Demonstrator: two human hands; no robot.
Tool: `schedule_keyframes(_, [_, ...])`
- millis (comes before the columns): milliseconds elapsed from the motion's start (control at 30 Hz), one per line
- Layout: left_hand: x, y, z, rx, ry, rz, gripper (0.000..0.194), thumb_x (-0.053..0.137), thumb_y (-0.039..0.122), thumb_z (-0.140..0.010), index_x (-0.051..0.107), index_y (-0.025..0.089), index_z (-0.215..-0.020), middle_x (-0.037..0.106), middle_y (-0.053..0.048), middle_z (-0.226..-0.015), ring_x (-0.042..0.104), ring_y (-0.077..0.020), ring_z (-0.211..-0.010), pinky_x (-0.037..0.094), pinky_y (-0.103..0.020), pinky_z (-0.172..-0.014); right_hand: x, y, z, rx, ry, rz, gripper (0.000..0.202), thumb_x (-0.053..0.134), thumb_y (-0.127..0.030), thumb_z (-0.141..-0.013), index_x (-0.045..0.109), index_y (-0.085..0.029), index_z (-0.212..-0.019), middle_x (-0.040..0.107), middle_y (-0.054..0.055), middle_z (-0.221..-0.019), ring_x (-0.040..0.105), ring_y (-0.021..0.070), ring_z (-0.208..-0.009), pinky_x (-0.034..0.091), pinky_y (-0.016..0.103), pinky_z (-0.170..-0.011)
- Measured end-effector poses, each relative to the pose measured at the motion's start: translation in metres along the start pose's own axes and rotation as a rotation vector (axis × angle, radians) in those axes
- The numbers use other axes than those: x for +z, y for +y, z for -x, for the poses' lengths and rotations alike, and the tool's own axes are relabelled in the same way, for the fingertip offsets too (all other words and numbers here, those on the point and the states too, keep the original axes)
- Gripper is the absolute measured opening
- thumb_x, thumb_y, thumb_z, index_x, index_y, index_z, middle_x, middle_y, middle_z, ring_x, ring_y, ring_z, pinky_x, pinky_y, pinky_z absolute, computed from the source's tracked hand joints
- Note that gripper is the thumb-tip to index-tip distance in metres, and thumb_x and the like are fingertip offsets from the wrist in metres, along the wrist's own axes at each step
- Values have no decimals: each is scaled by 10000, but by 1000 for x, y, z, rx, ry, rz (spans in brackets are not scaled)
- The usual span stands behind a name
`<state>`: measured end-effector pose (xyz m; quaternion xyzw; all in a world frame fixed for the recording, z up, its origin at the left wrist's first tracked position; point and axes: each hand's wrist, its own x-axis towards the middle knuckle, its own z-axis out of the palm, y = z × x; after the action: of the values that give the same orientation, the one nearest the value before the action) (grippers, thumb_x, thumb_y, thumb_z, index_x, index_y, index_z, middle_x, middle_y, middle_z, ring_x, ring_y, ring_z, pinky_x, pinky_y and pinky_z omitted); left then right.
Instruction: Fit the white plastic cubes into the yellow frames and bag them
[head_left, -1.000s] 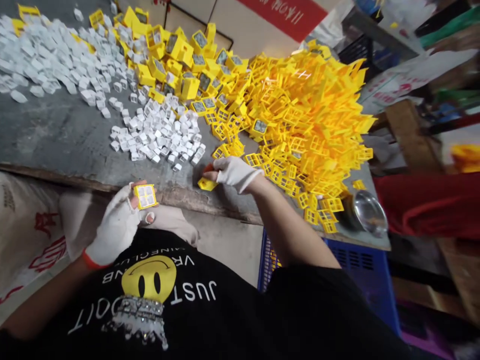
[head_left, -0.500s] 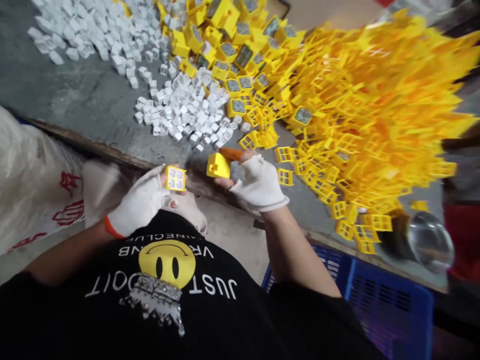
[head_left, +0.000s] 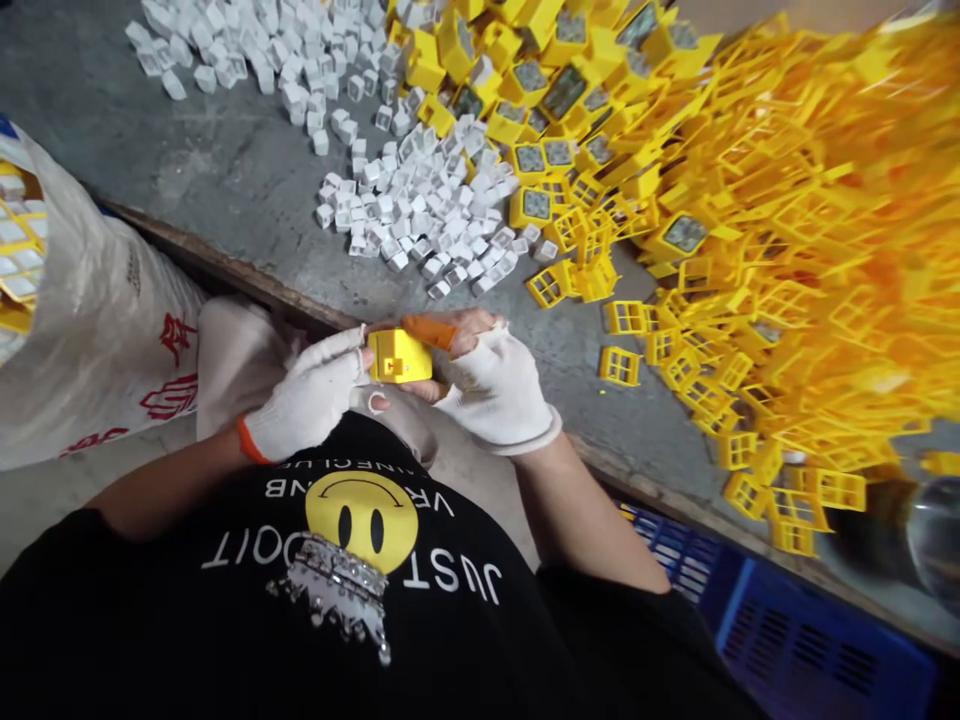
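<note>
My left hand [head_left: 322, 385], in a white fingerless glove with an orange cuff, is closed at the left side of a yellow block [head_left: 399, 357]. The framed white piece it held is now hidden by the block and fingers. My right hand [head_left: 495, 380], gloved in white, grips the yellow block from the right. An orange object [head_left: 431, 331] lies along its fingers above the block. Beyond the hands, small white cubes [head_left: 420, 200] are heaped on the grey table [head_left: 225, 200]. Yellow window-like frames [head_left: 620, 366] lie to the right.
Yellow boxes with grey faces [head_left: 536, 205] stand beyond the cubes, beside a large yellow pile [head_left: 825, 250]. A white sack [head_left: 112, 330] is at the left. Blue crates [head_left: 795, 630] sit below the table edge, and a clear round container [head_left: 937, 540] is at the far right.
My right hand has brought the yellow block left against my left hand, covering the framed white piece. The view has shifted, showing more of the sack.
</note>
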<state>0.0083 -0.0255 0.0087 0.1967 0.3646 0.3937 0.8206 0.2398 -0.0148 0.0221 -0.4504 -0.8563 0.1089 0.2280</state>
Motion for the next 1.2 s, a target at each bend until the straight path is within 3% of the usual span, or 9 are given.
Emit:
schedule_keyframes(200, [5,1,7,31,-34,-40,327,801,271,-906,794,189,-1223,803,-126,-1249,772,-296,-1124,646,-298,-708,3,-5,3,-114,102,51,504,596,-650,-1041,708,-282,-1367,817,114,-1208,750,263,-1065,591,443,-910])
schedule_keyframes(400, [2,-4,12,153,-14,-214,400,806,360,-932,802,197,-1298,749,-130,-1402,707,-314,-1283,643,-378,-961,6,-9,1,-287,305,16,489,580,-493,-1096,543,-288,-1538,801,84,-1180,740,224,-1001,586,387,-848])
schedule_keyframes(533, [0,0,16,148,-13,-329,512,757,433,-963,748,187,-1412,769,-137,-1336,762,-287,-1096,658,-417,-915,15,-17,1,-286,405,22,474,564,-436,-1110,530,-263,-1550,794,77,-1149,710,215,-951,562,372,-832])
schedule_keyframes(600, [1,6,18,162,-7,-453,554,722,434,-986,702,180,-1478,790,-133,-1260,767,-273,-1019,653,-442,-922,21,-23,2,-270,440,77,437,594,-370,-1100,563,-254,-1519,797,74,-1150,696,215,-948,544,372,-828])
schedule_keyframes(700, [4,16,20,283,55,-742,570,794,354,-919,701,176,-1452,782,-125,-1274,736,-300,-1140,606,-456,-1047,30,-28,2,-234,440,132,346,616,-296,-1085,634,-267,-1429,803,76,-1202,705,222,-998,534,386,-868])
schedule_keyframes(767, [6,20,21,378,117,-899,495,794,279,-888,722,168,-1364,765,-126,-1312,709,-305,-1218,560,-459,-1132,33,-27,0,-155,384,-29,364,638,-442,-1074,656,-277,-1398,790,92,-1262,726,245,-1067,557,409,-913])
schedule_keyframes(867, [10,22,24,490,166,-1021,392,713,206,-899,712,165,-1290,749,-122,-1300,717,-276,-1186,565,-442,-1117,32,-23,-7,73,231,-476,634,626,-755,-977,689,-259,-1366,794,103,-1187,758,274,-1060,603,437,-916])
schedule_keyframes(1033, [16,26,32,693,137,-1188,319,690,153,-847,714,169,-1164,747,-102,-1200,709,-258,-1113,590,-401,-1021,28,-27,-19,273,173,-839,586,772,-785,-850,812,-260,-1107,782,48,-975,745,239,-906,616,427,-876])
schedule_keyframes(1200, [12,33,29,457,140,-1026,297,699,269,-900,690,186,-1185,760,-110,-1199,721,-262,-1095,582,-422,-1016,40,-32,-23,428,161,-1161,572,887,-764,-725,794,-256,-970,784,24,-864,737,217,-774,641,398,-768])
